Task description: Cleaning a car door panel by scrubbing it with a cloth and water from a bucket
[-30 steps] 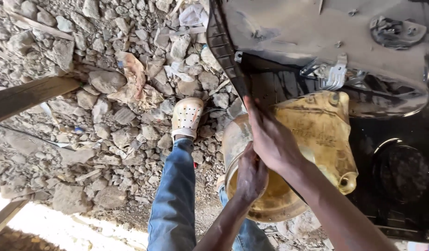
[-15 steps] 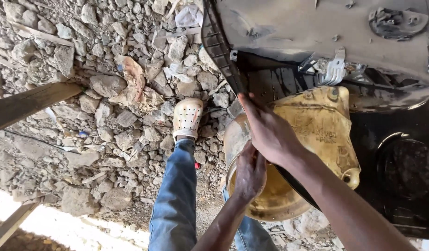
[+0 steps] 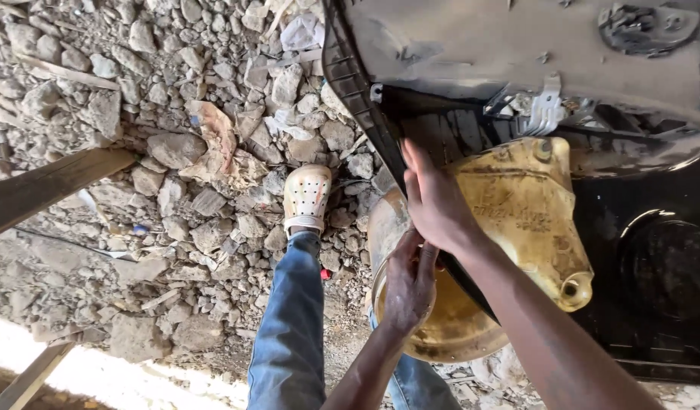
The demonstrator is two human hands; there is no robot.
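Right hand [image 3: 435,199] slid slightly higher, flat and open on yellowed plastic tank [image 3: 520,220], left hand [image 3: 408,281] still gripping its rim

Right hand [image 3: 435,199] extended far, fingers straight and together, palm pressed flat. Left hand [image 3: 407,279] just nearer, fingers curled in a grip, forearm rising from below.

There is a single view, from a camera worn on the person's head. It looks steeply down and sits close to both hands at centre frame, with stony ground [image 3: 137,152] filling the left and a yellowed plastic tank [image 3: 517,220] at right.
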